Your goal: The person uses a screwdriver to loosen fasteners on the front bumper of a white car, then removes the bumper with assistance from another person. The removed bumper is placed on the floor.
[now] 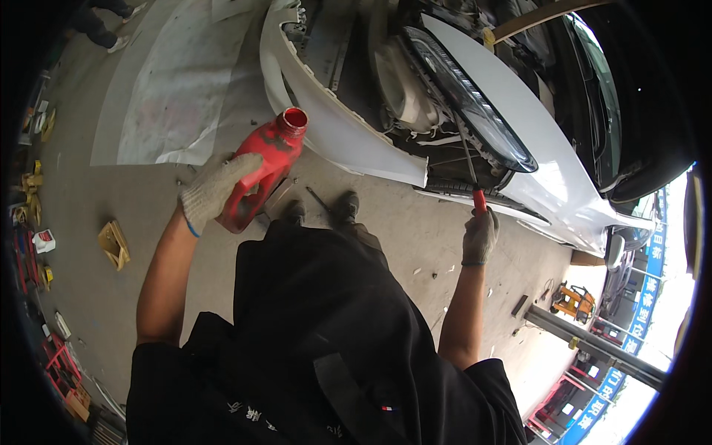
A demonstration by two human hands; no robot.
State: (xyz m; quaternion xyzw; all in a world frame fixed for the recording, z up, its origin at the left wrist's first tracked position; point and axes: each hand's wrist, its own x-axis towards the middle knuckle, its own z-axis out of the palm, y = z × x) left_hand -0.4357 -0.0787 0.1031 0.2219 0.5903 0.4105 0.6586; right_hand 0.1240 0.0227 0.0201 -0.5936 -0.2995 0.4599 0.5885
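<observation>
In a grey work glove, my left hand (220,180) grips a red plastic jug (268,152) by its handle. The jug is uncapped and tilted, its round mouth toward the upper right, its sides smeared dark. My right hand (480,236), gloved too, is closed round the red handle of a long-shafted screwdriver (479,199). The thin shaft runs up beside the headlight (475,93) of a white car; where its tip rests I cannot tell. A loosened white bumper cover (348,144) curves away from the car's front, between my hands.
Pale sheeting (174,89) lies on the floor at the upper left. A wooden box (113,245) sits left of me, and assorted parts line the left rim. A wooden prop (545,18) rises above the engine bay. At the right are a metal beam (593,347) and an orange jack (572,301). Another person's legs (100,30) show far left.
</observation>
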